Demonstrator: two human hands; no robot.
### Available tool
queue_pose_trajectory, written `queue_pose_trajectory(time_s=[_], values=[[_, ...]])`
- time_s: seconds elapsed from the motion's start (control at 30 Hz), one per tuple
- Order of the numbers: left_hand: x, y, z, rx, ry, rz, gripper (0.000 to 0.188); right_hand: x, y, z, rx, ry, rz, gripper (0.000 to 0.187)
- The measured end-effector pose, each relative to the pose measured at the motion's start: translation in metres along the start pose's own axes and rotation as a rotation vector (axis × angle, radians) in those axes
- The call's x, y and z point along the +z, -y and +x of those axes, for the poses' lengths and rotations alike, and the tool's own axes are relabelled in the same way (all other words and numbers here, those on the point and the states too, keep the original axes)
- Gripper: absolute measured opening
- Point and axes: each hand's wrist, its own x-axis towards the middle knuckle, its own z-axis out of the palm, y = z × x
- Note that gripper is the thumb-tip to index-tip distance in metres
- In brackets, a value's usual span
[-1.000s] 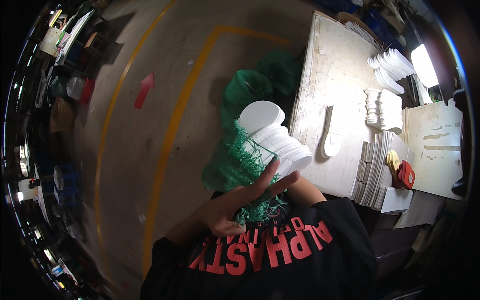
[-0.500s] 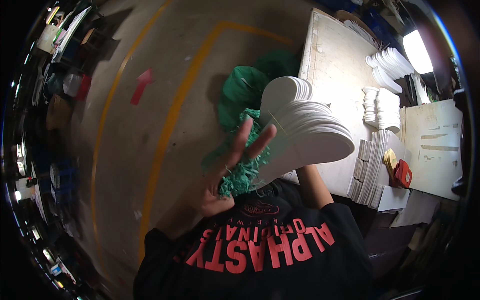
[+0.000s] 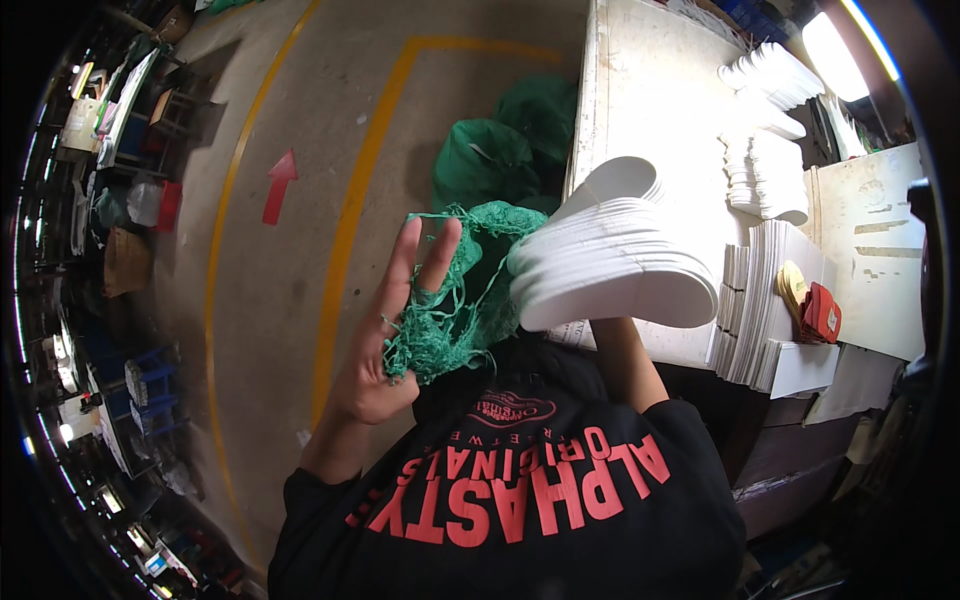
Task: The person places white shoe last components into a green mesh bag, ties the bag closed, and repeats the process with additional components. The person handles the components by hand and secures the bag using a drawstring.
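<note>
My left hand (image 3: 385, 345) holds the frayed mouth of a green mesh bag (image 3: 440, 340). Its index and middle fingers point up, spread through the loose strands, while the lower fingers are curled on the netting. Beside the bag's opening, a fanned stack of white shoe insoles (image 3: 625, 280) is held tilted in front of my chest. My right forearm reaches up behind this stack; the right hand itself is hidden by the insoles it supports. Part of the stack overlaps the edge of the white worktable (image 3: 640, 100).
More white insole piles (image 3: 765, 180) lie on the table at right, near a bright lamp (image 3: 835, 55). A red and yellow item (image 3: 815, 310) rests by stacked white sheets (image 3: 760, 290). Full green bags (image 3: 485, 160) stand on the floor beside the table. Yellow lines mark the floor.
My left hand has moved left, pulling the bag's mouth wider beside the insoles. The insole stack has shifted slightly and tilted flatter.
</note>
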Motion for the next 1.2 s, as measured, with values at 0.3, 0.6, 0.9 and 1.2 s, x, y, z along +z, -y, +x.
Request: queue_pose_trajectory(time_s=[0.3,0.6,0.9,1.2], values=[[0.005,-0.007,0.008,0.012,-0.068,0.449,0.103,-0.009,-0.016,0.007,0.017,0.008,0.105,0.041],[-0.006,-0.029,0.004,0.082,-0.226,0.709,0.086,-0.011,-0.032,0.022,0.029,0.092,0.189,0.041],[-0.008,-0.008,0.023,0.057,-0.036,0.151,0.112,0.127,0.067,-0.011,0.251,0.909,-0.408,0.031],[0.022,-0.023,0.031,-0.132,0.266,0.158,0.116,0.124,-0.01,0.043,0.315,0.649,-1.316,0.03]])
